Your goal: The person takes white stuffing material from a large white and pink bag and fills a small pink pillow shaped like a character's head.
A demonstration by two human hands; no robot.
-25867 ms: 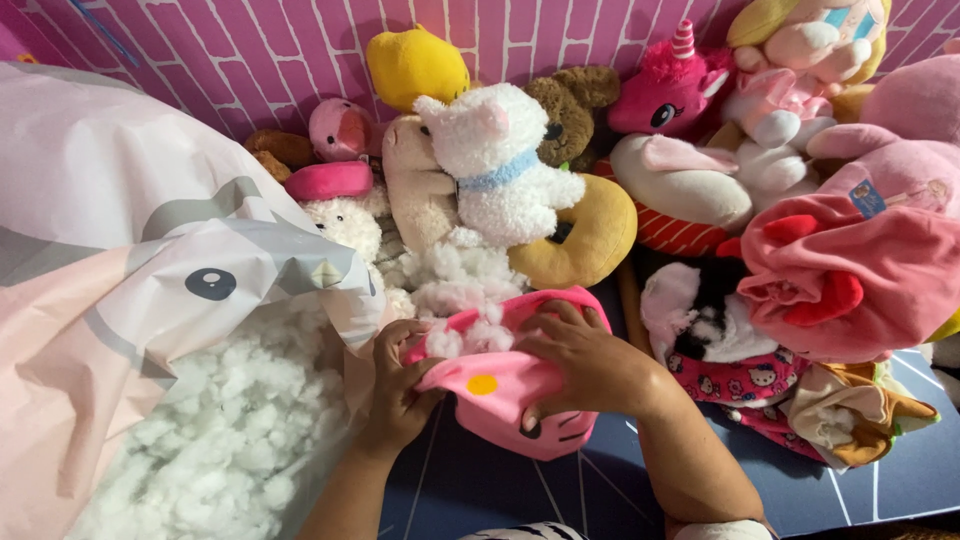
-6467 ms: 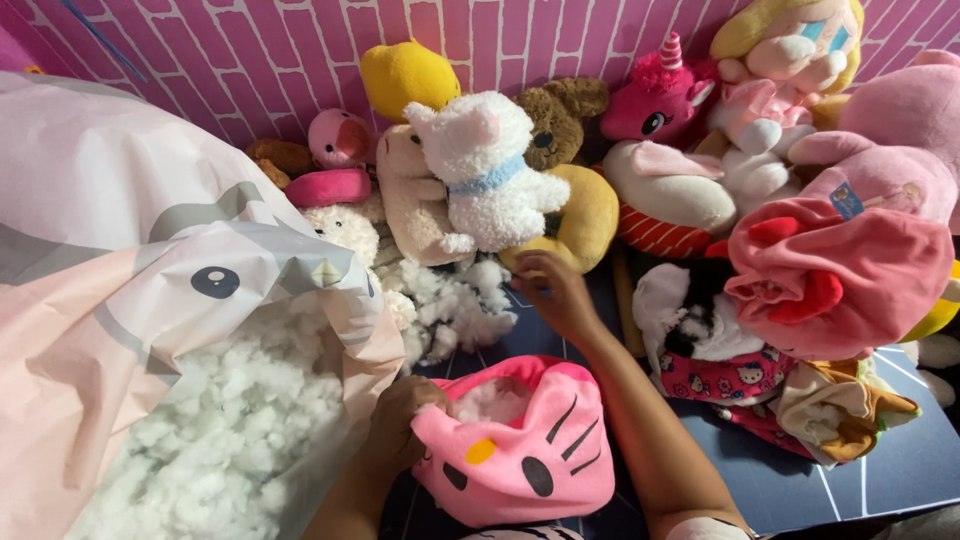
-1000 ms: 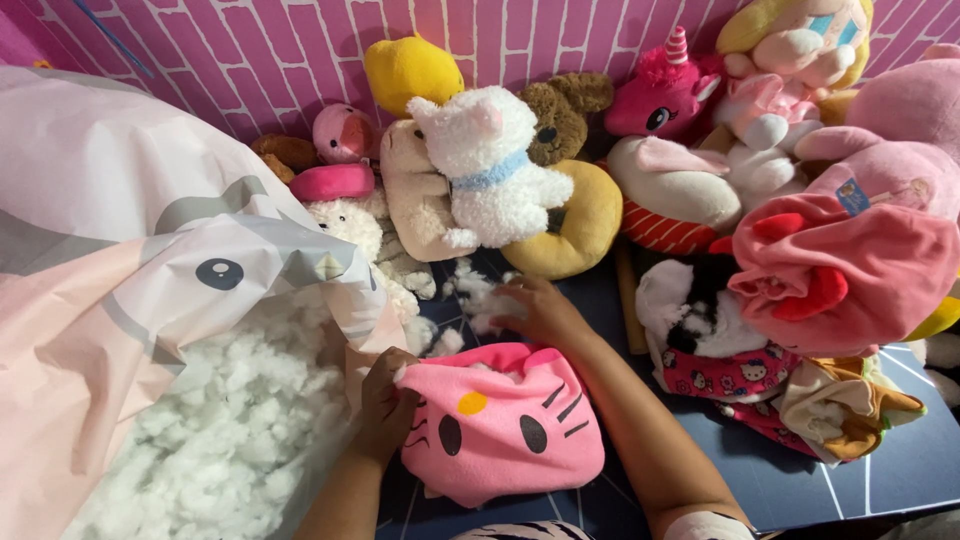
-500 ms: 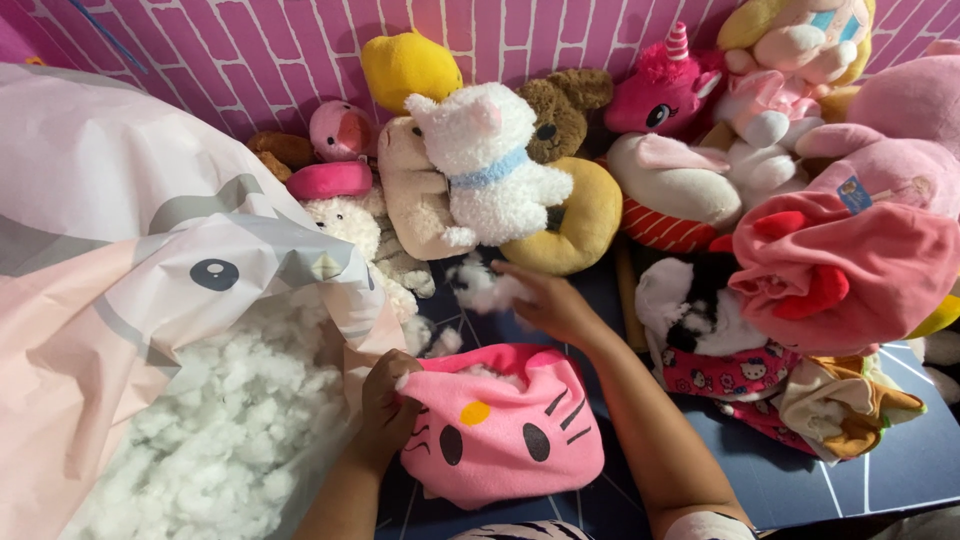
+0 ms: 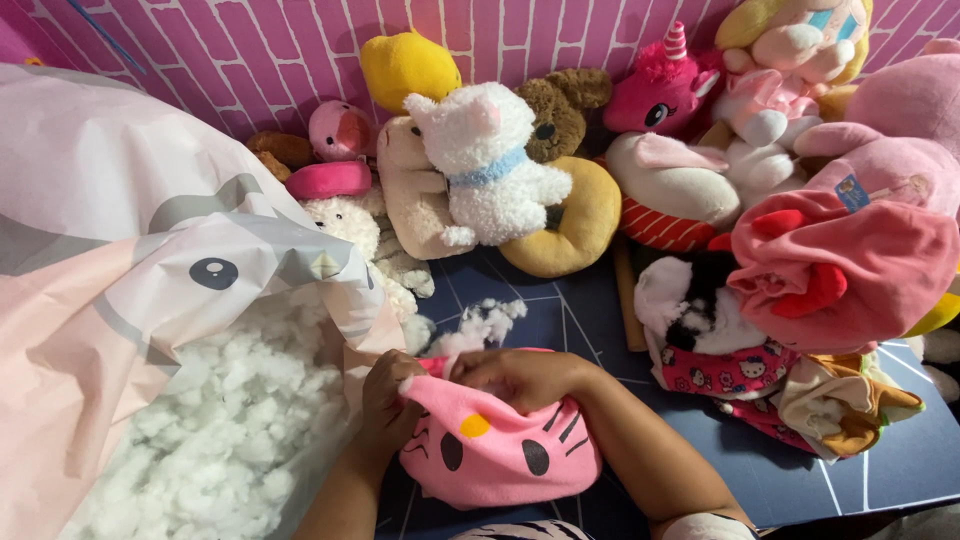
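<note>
- A small toy-stuffing corner, like a home craft space or plush workshop.
- A pink brick-pattern wall (image 5: 300,50) backs it.
- Finished plush animals (image 5: 490,165) sit heaped along the wall.
- A big printed bag (image 5: 120,250) spills loose white stuffing (image 5: 220,430).
- Limp unfilled toy skins (image 5: 840,270) lie on the dark blue floor mat (image 5: 590,320).

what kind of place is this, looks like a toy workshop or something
Probably a small plush toy stuffing corner, perhaps at home. A big bag of loose white stuffing lies open, finished soft toys pile against a pink brick-pattern wall, and both hands, left hand and right hand, work on a pink cat-face plush.
</note>
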